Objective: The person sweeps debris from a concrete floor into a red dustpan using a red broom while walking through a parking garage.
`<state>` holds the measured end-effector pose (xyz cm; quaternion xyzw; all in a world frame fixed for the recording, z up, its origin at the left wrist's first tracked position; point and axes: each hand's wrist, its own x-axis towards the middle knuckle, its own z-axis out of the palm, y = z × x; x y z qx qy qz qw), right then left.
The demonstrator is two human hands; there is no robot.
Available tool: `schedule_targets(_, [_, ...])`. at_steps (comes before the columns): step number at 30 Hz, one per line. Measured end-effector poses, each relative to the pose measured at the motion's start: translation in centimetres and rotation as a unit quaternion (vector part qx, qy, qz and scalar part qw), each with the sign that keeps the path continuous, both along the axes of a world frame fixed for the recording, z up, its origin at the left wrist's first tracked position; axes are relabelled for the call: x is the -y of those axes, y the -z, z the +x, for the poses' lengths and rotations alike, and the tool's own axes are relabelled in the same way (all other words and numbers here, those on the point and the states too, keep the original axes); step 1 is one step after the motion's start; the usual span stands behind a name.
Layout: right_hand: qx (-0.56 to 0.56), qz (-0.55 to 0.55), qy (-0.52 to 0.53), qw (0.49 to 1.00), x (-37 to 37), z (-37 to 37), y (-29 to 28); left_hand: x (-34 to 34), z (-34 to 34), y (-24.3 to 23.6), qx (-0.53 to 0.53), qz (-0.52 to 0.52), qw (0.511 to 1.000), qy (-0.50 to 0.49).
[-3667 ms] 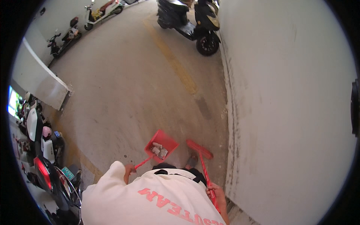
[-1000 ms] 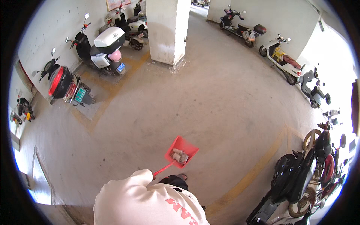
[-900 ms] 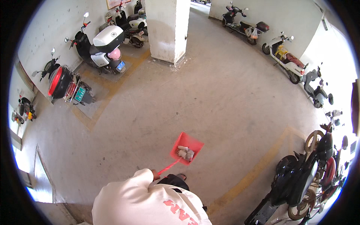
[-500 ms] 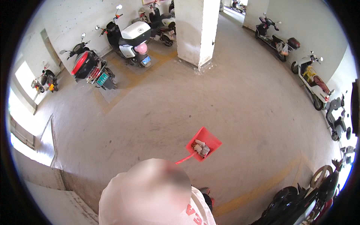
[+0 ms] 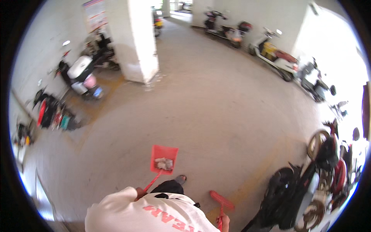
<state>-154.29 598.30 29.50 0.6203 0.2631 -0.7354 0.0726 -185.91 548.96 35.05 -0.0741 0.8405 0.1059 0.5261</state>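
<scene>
Turned from the wall into open floor: left hand clamped on loaded red dustpan, right hand now gripping red broom.

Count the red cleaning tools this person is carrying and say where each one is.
2. A red dustpan holding litter, held out ahead by the left hand; a red broom low at the right, held by the right hand. None looks hidden.

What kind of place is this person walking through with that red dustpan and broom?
Most likely a covered parking area for scooters. Parked scooters line the walls, a thick white pillar holds up the roof, and the floor is bare concrete. The left hand carries the red dustpan; the right hand carries the red broom.
</scene>
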Motion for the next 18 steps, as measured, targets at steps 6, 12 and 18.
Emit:
schedule_targets(6, [-0.029, -0.001, 0.156, 0.987, 0.3, 0.3, 3.3, -6.4, -10.2, 1.6, 0.070, 0.022, 0.905, 0.419])
schedule_targets(12, [0.037, 0.013, 0.040, 0.998, -0.6, -5.0, -0.5, -19.3, -18.9, 1.1, 0.033, -0.045, 0.989, 0.134])
schedule_targets(18, [-0.029, 0.045, 0.199, 0.979, -4.8, -11.7, 1.0, -28.4, -28.7, 8.0, 0.104, 0.086, 0.990, -0.029])
